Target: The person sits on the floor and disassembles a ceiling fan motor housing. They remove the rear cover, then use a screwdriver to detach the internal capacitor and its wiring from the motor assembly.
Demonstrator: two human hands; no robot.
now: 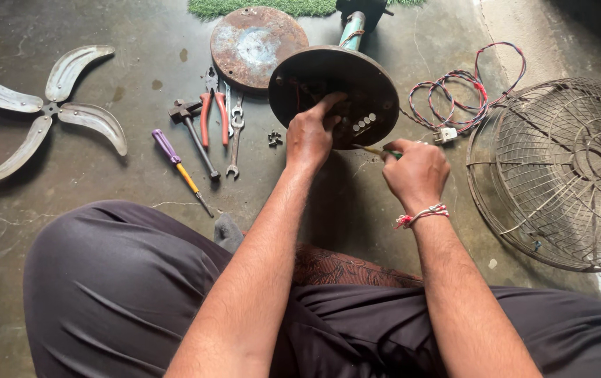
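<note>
your left hand (309, 136) is clamped on the near rim of the round fan base (333, 94), thumb and fingers curled over the edge and into the open underside, holding it tilted up toward you. the base sits on the concrete floor (139, 63) toward its far edge, straight ahead of your knees, its stem running away from you toward the grass strip.

your right hand (416, 171) is closed in a fist round a thin screwdriver (374, 150); only the yellowish shaft and a bit of green handle show. its long axis runs low and left from your fist to the base's near right edge, below the row of small pale buttons (362, 124). the tip looks to be at the rim, contact unclear. the right hand is the nearer one to that spot; the left is just beside it.

hidden: the inside wiring of the base is dark, hard to make out. your right fingers cover most of the handle. the wire guard (559, 175) is cut off at the right edge. loose red-blue wires (465, 94) lead off from the base's right side. pliers, hammer, spanner and a purple screwdriver (178, 164) lie left of the base, blades (45, 108) far left.
</note>
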